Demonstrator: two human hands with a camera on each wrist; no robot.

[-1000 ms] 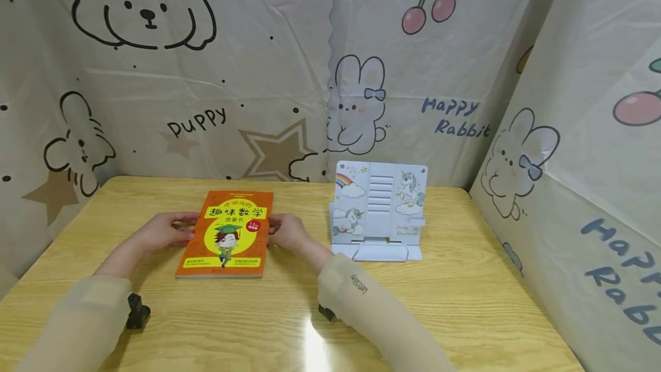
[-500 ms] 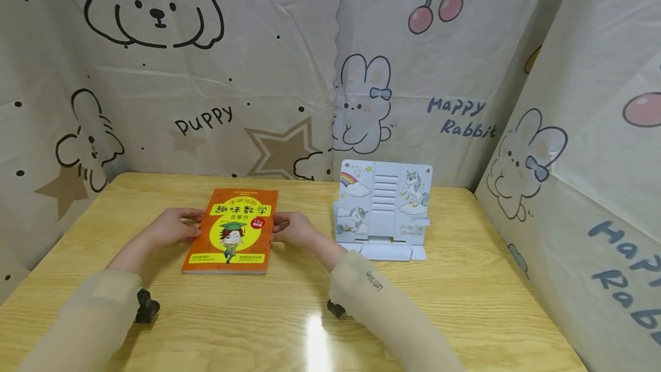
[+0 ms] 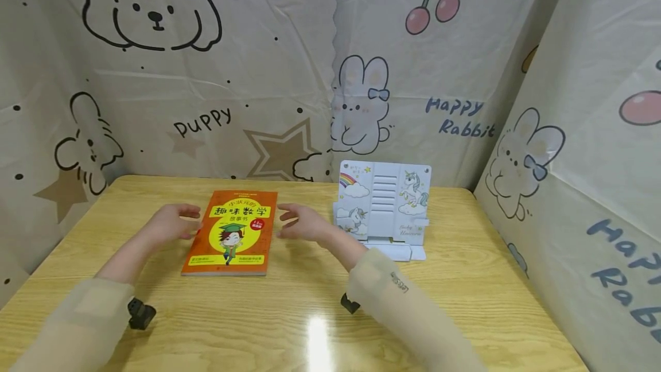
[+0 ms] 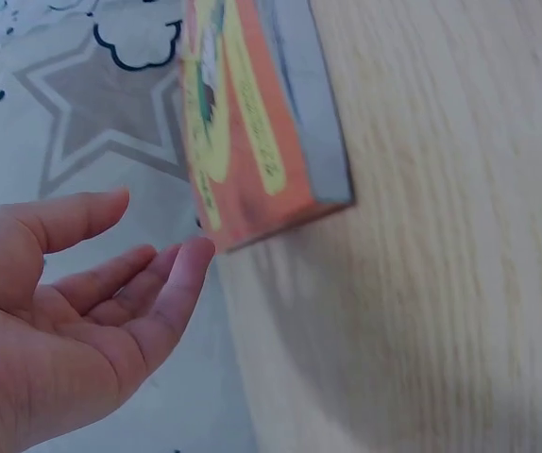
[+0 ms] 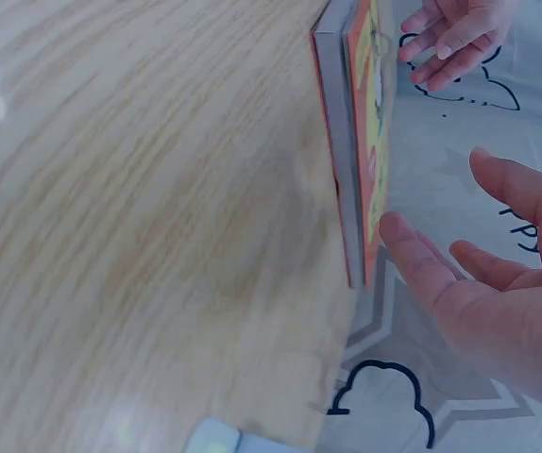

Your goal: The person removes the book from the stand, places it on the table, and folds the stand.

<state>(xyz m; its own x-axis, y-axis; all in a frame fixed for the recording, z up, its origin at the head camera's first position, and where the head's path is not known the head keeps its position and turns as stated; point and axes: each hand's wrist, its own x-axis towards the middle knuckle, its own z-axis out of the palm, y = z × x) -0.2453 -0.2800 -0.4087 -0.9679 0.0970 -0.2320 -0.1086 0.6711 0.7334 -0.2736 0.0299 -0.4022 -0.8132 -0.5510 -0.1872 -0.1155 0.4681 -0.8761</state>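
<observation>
An orange and yellow book (image 3: pixel 230 234), with a cartoon child in a green graduation cap on its cover, lies flat on the wooden table left of centre. Beside its left edge is my left hand (image 3: pixel 172 224), fingers loosely bent and holding nothing. On the other side, my right hand (image 3: pixel 304 224) is spread a little apart from the book's right edge, also holding nothing. The left wrist view shows the thumb and fingers parted near the book's corner (image 4: pixel 262 179). In the right wrist view, page edges (image 5: pixel 340 142) show between the covers.
Right of the book stands a white metal book stand (image 3: pixel 383 202) with unicorn and rainbow prints, its lower left partly behind my right hand. Patterned cloth (image 3: pixel 279 73) hangs behind the wooden table (image 3: pixel 289 314) and along its sides.
Both hands have let go of the book's sides. The right hand has moved off to the right with its fingers opened, and the left has eased away slightly. The book stays in place.
</observation>
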